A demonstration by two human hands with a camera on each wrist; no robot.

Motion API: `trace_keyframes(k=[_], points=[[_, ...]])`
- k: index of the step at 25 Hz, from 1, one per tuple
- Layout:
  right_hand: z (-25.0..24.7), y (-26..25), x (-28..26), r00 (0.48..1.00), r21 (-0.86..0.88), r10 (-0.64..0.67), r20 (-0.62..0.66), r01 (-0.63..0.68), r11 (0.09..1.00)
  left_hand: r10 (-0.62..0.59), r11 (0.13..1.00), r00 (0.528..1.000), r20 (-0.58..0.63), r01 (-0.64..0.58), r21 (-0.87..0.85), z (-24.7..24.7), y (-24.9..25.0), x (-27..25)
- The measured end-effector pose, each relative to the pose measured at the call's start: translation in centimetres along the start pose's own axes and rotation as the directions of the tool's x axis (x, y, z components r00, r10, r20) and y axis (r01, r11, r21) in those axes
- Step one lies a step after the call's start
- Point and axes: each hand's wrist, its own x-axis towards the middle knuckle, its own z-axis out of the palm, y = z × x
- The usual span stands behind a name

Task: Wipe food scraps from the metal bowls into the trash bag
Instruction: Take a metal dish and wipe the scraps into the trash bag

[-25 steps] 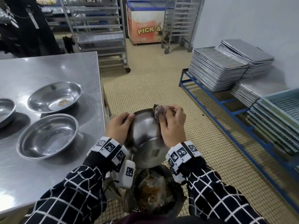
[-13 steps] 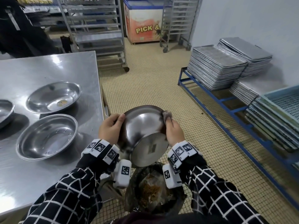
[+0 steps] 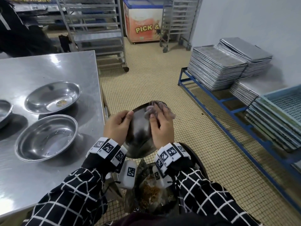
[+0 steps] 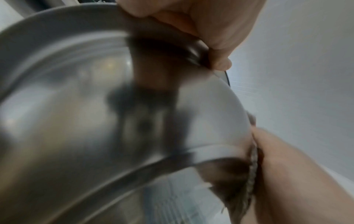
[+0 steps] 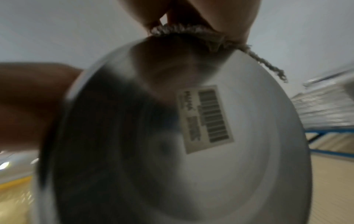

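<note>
I hold a metal bowl (image 3: 140, 132) tilted on edge over the trash bag (image 3: 151, 193), its underside toward me. My left hand (image 3: 118, 126) grips the bowl's left rim, thumb (image 4: 220, 60) curled over the edge. My right hand (image 3: 160, 126) holds a greyish cloth (image 3: 151, 110) against the bowl's far rim; the cloth (image 5: 193, 33) bunches between my fingers. A barcode sticker (image 5: 206, 118) shows on the bowl's base. The bowl's inside is hidden from me. The bag holds brown food scraps (image 3: 149, 191).
A steel table (image 3: 40, 70) at my left carries a bowl with a scrap in it (image 3: 52, 97), a nearer bowl (image 3: 47, 137) and part of a third (image 3: 4, 110). Stacked trays (image 3: 216, 67) and blue crates (image 3: 280, 118) sit on a blue rack (image 3: 228, 110) at right.
The bowl has tipped steeper. My right hand with the cloth slid down the right rim and has come back up to the far rim.
</note>
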Motion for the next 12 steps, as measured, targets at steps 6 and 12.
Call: trace_keyframes(k=[6,12], points=[[-2.5,3.5,0.5,0.783,0.444,0.599,0.166,-0.602,0.664,-0.074,0.991,0.997,-0.033,0.069,-0.116,-1.1,-2.5,0.3],[-3.6,6.5,-0.7,0.835,0.426,0.539,0.109,-0.529,0.734,-0.163,0.971,0.986,0.018,0.164,-0.174,-1.7,-4.1,0.0]])
